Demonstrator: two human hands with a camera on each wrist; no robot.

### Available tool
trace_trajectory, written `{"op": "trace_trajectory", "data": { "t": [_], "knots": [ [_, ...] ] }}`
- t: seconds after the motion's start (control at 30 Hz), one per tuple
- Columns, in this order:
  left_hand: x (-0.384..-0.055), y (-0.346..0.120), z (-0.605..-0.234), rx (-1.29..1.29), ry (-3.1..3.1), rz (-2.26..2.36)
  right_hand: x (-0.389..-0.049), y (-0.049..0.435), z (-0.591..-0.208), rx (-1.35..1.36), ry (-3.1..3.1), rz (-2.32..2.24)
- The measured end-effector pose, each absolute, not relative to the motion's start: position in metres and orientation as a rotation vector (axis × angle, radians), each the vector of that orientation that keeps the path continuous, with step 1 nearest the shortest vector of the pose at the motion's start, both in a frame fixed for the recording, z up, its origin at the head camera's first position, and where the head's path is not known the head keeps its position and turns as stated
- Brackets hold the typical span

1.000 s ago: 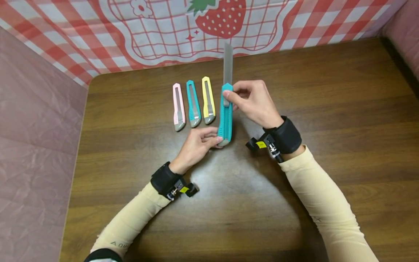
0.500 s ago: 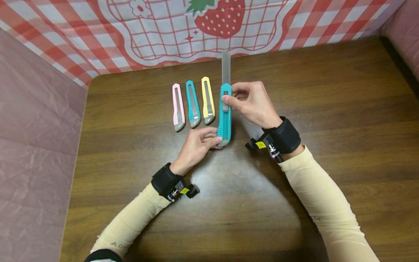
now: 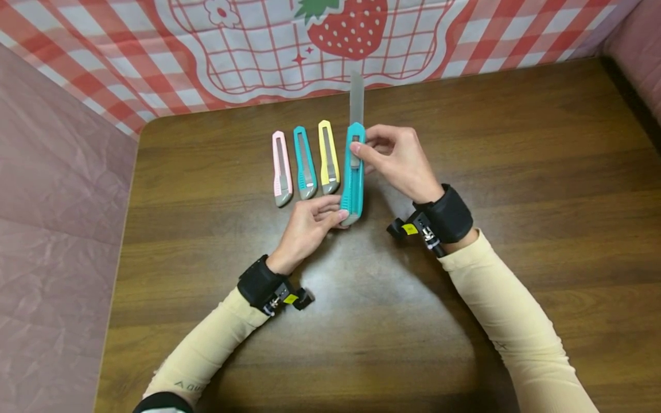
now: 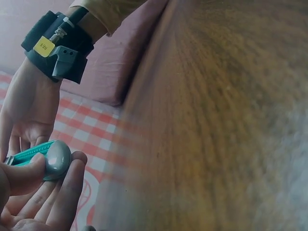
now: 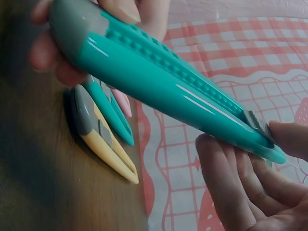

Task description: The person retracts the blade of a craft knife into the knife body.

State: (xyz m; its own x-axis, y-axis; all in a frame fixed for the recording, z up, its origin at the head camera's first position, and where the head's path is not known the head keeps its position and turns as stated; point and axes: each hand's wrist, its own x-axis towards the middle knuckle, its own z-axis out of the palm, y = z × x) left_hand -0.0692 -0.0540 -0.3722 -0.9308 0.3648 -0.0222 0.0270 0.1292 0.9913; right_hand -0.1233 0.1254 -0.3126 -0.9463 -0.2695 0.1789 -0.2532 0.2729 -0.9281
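In the head view, a teal utility knife is held raised over the table, its long blade sticking out of the top. My left hand pinches the grey butt end between thumb and fingers. With the thumb on the grey slider, my right hand grips the knife's upper part, fingers behind the handle. The right wrist view shows the thumb against the ribbed slider. To the left lie three knives with blades drawn in: pink, teal and yellow.
The wooden table stands against a red-checked strawberry cloth at the back. Pink fabric hangs at the left side. Each wrist wears a black strap with a small camera mount.
The slider has moved down the handle and a shorter length of blade shows than one second ago. Since half a second ago, the knife has risen slightly in both hands.
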Motion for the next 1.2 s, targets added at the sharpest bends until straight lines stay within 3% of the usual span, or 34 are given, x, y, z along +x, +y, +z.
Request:
{"op": "trace_trajectory", "data": {
  "t": [0.9, 1.2],
  "knots": [
    [-0.068, -0.050, -0.375, 0.384, 2.114, 1.957, -0.120, 0.123, -0.313, -0.583, 2.585, -1.780],
    [-0.068, -0.052, -0.379, 0.375, 2.115, 1.959, -0.130, 0.127, -0.336, -0.600, 2.561, -1.779]
  ]
}}
